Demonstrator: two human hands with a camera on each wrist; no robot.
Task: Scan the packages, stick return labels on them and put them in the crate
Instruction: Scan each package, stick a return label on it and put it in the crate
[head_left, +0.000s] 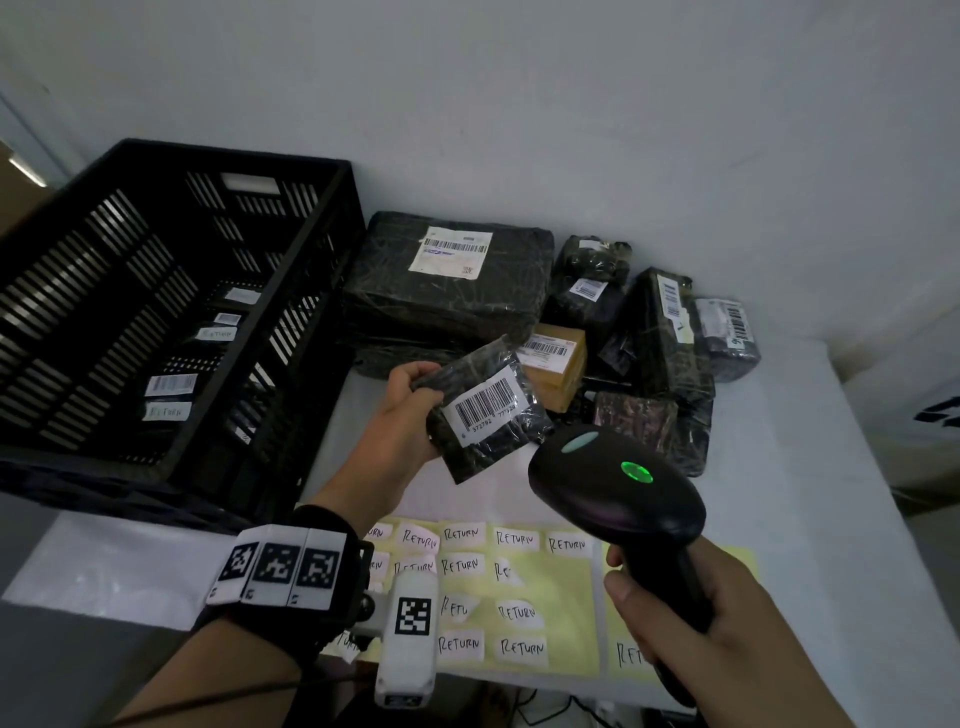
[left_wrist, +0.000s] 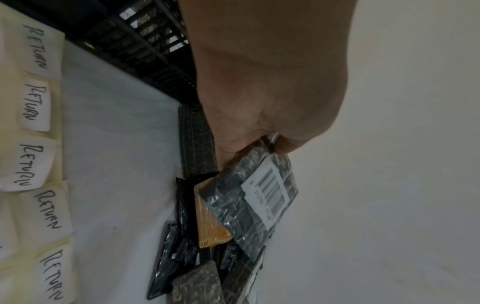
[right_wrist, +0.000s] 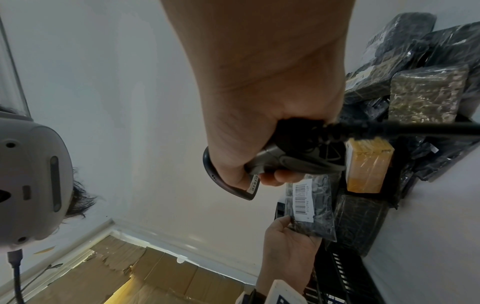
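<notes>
My left hand (head_left: 410, 400) grips a small black plastic-wrapped package (head_left: 483, 410) by its left edge, holding it above the table with its white barcode label (head_left: 485, 404) facing up. The same package (left_wrist: 255, 202) hangs below my left hand (left_wrist: 259, 142) in the left wrist view. My right hand (head_left: 691, 618) grips the handle of a black barcode scanner (head_left: 613, 483), whose head points at the package and shows a lit green light (head_left: 637, 472). In the right wrist view my right hand (right_wrist: 262, 156) wraps the scanner (right_wrist: 285, 162) above the package (right_wrist: 310, 207).
A black slatted crate (head_left: 156, 312) stands at the left with labelled packages inside. Several black wrapped packages (head_left: 447, 280) and a brown box (head_left: 553, 364) are piled at the back by the wall. Yellow sheets of RETURN labels (head_left: 514, 597) lie at the table's front edge.
</notes>
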